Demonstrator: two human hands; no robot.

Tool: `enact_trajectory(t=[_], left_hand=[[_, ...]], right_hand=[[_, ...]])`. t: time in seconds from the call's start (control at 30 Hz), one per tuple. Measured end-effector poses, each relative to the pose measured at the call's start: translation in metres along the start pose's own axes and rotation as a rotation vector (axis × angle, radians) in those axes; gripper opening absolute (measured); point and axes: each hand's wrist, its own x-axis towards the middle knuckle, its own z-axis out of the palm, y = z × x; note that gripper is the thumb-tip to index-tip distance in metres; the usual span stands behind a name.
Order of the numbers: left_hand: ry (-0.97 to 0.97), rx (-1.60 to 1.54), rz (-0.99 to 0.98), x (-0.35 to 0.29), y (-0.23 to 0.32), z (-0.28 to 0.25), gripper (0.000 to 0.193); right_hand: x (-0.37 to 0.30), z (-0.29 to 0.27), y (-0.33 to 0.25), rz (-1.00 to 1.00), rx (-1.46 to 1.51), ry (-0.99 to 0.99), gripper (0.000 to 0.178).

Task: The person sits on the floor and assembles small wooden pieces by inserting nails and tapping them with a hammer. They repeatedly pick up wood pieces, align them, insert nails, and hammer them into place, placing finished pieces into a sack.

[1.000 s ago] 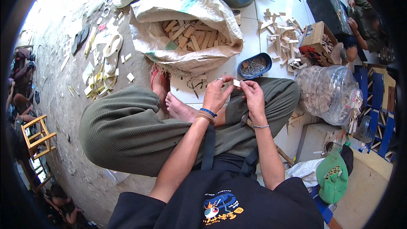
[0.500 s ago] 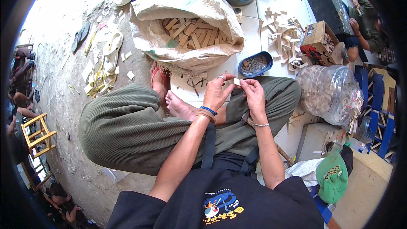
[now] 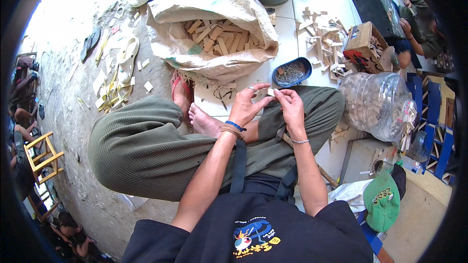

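Note:
My left hand [image 3: 245, 108] and my right hand [image 3: 292, 112] meet above my crossed legs. A small pale piece of wood [image 3: 271, 92] sits between their fingertips. My right thumb and forefinger pinch it, and my left thumb and forefinger close around its other side. Just beyond the hands lies a blue oval dish [image 3: 309, 71] full of small nails. Farther off stands a white woven sack [image 3: 168, 24], its mouth rolled wide, with many small wooden blocks [image 3: 222, 44] inside. A wooden stick [image 3: 327, 176] shows beside my right forearm.
Loose wooden pieces [image 3: 319, 44] are heaped on the tiles at the right. Nearby are a cardboard box [image 3: 364, 39], a large clear plastic jar [image 3: 375, 102] and a green cap [image 3: 381, 202]. Sandals [image 3: 127, 61] lie at the left. A person [image 3: 424, 34] sits at the far right.
The view has shifted slightly. Both hands stay together over my lap, and the small piece of wood appears turned a little between the fingertips.

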Motion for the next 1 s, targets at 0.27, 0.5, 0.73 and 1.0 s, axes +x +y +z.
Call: enact_trajectory(t=[0.27, 0.5, 0.73, 1.0], left_hand=[[0.055, 0.014, 0.02, 0.003, -0.003, 0.0, 0.032], [0.1, 0.008, 0.071, 0.004, 0.0, 0.002, 0.026], [0.076, -0.019, 0.075, 0.003, -0.002, 0.0, 0.023], [0.099, 0.002, 0.129, 0.003, -0.005, 0.003, 0.024]], right_hand=[[0.001, -0.002, 0.0, -0.007, -0.069, 0.02, 0.029], [-0.002, -0.002, -0.009, 0.007, -0.036, -0.027, 0.03], [0.007, -0.012, -0.012, 0.015, -0.206, -0.081, 0.029], [0.074, -0.036, -0.01, -0.766, -1.147, 0.039, 0.018]])
